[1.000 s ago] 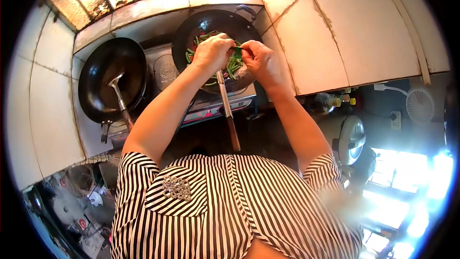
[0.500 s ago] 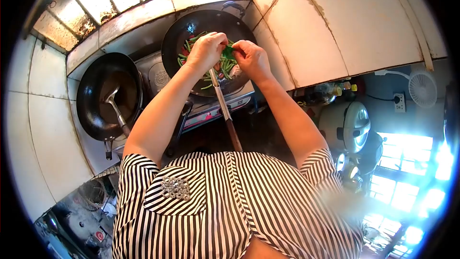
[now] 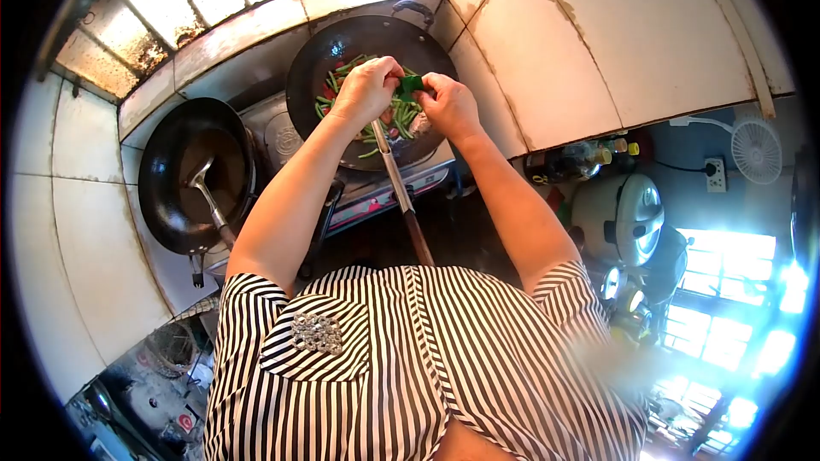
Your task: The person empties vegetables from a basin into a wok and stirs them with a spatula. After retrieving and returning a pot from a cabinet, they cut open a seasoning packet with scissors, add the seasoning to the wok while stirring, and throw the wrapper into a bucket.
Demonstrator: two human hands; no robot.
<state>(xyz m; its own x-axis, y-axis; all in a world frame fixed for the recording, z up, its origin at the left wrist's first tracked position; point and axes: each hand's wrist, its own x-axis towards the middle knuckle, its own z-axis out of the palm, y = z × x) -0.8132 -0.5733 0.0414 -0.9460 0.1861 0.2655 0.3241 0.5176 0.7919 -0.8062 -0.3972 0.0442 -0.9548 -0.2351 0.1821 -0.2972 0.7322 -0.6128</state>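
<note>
Over a dark wok (image 3: 325, 51), my left hand (image 3: 367, 90) and my right hand (image 3: 448, 107) pinch a small green packet (image 3: 412, 85) between them, one at each side. Its print is too small to read. Below the hands, the wok holds green beans (image 3: 376, 142) mixed with reddish pieces and a pale lump (image 3: 418, 125) at the right. A long-handled spatula (image 3: 395, 175) leans out of the wok toward my body, its handle touched by neither hand. Its blade is hidden among the food and behind my left hand.
At the left stands a second black wok (image 3: 166, 162) with brown liquid and a metal ladle (image 3: 205, 192) in it. A gas stove (image 3: 282, 138) lies under the main wok. To the right are bottles (image 3: 568, 162), a rice cooker (image 3: 619, 218) and a small white fan (image 3: 757, 151). Tiled walls close in the corner.
The green packet shows more plainly between my fingers, held flatter. My hands have barely shifted above the wok, and the view has tilted slightly.
</note>
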